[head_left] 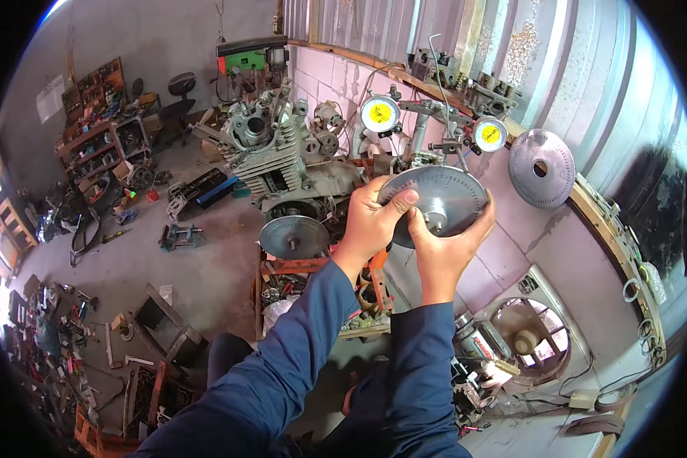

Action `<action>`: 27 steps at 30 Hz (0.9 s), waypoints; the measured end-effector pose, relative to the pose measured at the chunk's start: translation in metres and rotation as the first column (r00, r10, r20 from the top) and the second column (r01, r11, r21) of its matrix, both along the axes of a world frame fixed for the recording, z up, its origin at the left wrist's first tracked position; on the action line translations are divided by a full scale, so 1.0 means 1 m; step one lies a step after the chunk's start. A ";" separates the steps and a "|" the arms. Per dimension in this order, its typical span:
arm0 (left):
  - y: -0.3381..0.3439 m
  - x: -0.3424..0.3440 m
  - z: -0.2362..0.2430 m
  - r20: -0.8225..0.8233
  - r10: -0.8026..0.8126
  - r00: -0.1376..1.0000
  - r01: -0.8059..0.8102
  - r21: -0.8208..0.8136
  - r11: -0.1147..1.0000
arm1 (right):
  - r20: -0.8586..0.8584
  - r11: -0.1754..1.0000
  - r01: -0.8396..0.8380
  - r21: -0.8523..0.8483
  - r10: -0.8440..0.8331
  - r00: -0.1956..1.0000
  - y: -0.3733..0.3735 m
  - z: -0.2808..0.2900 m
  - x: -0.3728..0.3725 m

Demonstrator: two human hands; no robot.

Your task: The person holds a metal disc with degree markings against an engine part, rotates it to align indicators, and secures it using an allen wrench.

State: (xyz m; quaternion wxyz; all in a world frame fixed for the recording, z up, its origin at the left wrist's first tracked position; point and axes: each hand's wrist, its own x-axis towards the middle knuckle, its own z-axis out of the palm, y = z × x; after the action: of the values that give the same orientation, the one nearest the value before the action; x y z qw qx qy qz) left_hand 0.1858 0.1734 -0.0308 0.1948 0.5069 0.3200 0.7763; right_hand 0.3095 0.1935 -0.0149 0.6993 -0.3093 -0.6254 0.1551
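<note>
My left hand (370,221) grips the left rim of a silver graduated metal disc (443,187), its thumb lying over the face. My right hand (454,237) holds the disc's right side, thumb beside the central hub (433,217). Just above the disc, two dial gauges with yellow centres, a left one (379,114) and a right one (489,134), sit on metal arms. To the left stands a finned engine assembly (267,164), with another graduated disc (293,233) at its lower front. A further disc (542,164) with a centre hole leans at the wall on the right.
An orange crate (294,266) of parts stands below my hands. A round fan (530,328) and machinery are at lower right. A wooden wall ledge (603,229) runs along the right. Scattered tools (69,343) lie on the left floor; a green drill press (248,61) stands behind.
</note>
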 end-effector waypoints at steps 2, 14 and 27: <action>0.002 0.002 -0.003 0.087 -0.016 0.996 0.014 0.027 1.000 | 0.027 1.000 0.018 0.018 -0.019 0.999 -0.002 0.002 0.000; 0.002 0.002 -0.004 0.061 0.000 0.998 -0.001 0.008 1.000 | 0.000 1.000 -0.016 0.005 0.016 1.000 -0.002 0.004 0.002; -0.004 -0.012 0.023 -0.156 0.009 0.988 -0.027 -0.109 0.994 | -0.513 0.915 -0.248 -0.317 0.054 0.857 -0.009 -0.017 -0.028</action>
State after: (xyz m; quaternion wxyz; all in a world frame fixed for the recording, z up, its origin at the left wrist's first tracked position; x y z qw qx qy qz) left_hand 0.1738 0.1694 -0.0079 0.1900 0.5514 0.3813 0.7172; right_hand 0.2813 0.1840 -0.0317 0.7493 -0.3352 -0.4076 0.4001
